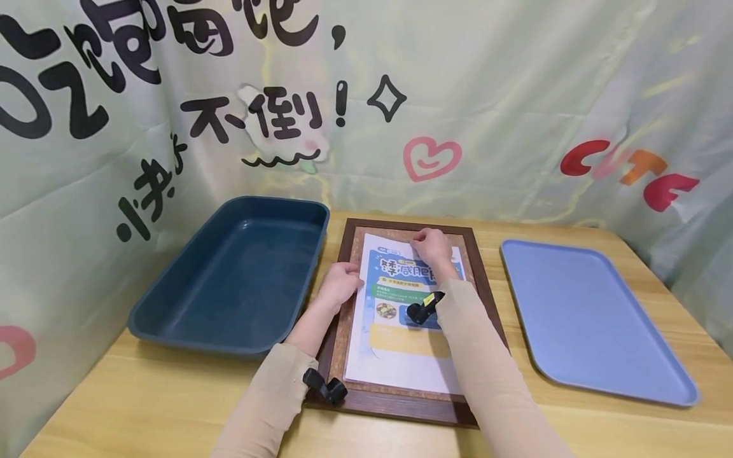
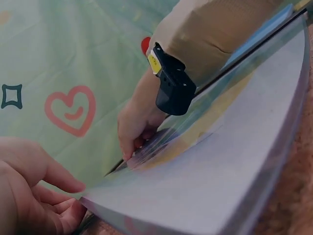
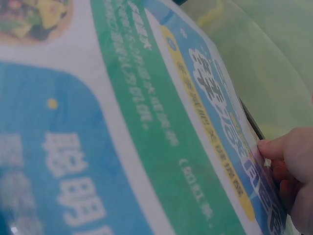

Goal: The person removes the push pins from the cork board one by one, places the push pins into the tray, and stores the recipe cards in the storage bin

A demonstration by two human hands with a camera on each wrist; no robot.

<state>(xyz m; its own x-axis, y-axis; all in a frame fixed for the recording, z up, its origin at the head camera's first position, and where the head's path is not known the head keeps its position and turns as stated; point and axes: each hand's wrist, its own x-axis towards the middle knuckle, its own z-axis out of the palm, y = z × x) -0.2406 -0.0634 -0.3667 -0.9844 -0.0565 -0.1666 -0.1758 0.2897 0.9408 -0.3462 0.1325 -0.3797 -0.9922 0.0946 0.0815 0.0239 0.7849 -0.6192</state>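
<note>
A printed sheet (image 1: 395, 302) with blue, green and yellow blocks lies over a cork board (image 1: 346, 331) inside a dark brown frame (image 1: 395, 407). At the sheet's left edge, my left hand (image 1: 339, 285) pinches the border between thumb and fingers; the left wrist view shows that corner in its fingertips (image 2: 76, 208). My right hand (image 1: 432, 247) pinches the top edge, right of the middle. Seen from the left wrist, the sheet (image 2: 195, 186) bows, with a glossy surface. The right wrist view shows its print up close beside the right hand (image 3: 293, 171).
A deep dark blue tub (image 1: 229, 280) stands left of the frame, close to the left forearm. To the right lies a shallow light blue tray (image 1: 595, 318). Behind the wooden table (image 1: 366, 439) hangs a pale green printed cloth (image 1: 504, 114). Each wrist wears a black camera.
</note>
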